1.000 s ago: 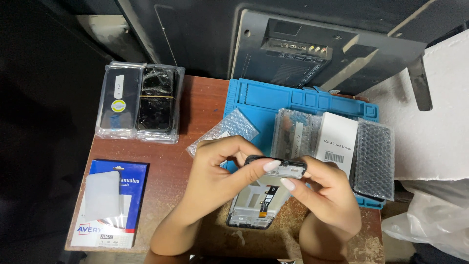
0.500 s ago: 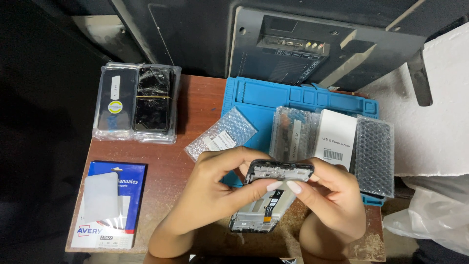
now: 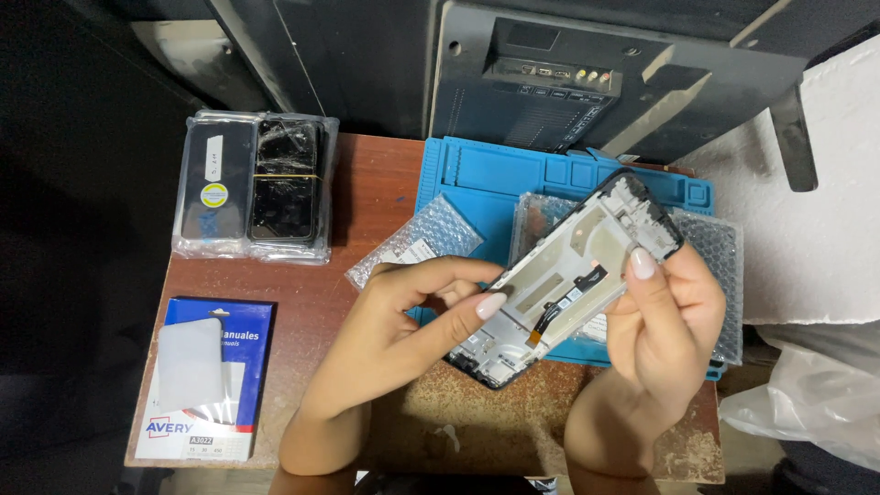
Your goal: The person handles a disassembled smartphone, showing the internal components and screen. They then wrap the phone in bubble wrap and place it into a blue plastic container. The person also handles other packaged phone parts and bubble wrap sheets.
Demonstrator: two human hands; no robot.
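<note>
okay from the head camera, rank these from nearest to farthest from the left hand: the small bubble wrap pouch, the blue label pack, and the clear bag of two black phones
1. Small bubble wrap pouch, just above the left hand.
2. Blue label pack, at the table's left front corner.
3. Clear bag of two black phones, at the far left corner.

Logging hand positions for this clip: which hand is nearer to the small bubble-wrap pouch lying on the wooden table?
Left. The left hand lies just below the small bubble-wrap pouch, nearly touching it. The right hand is farther off, past the phone frame both hands hold.
</note>
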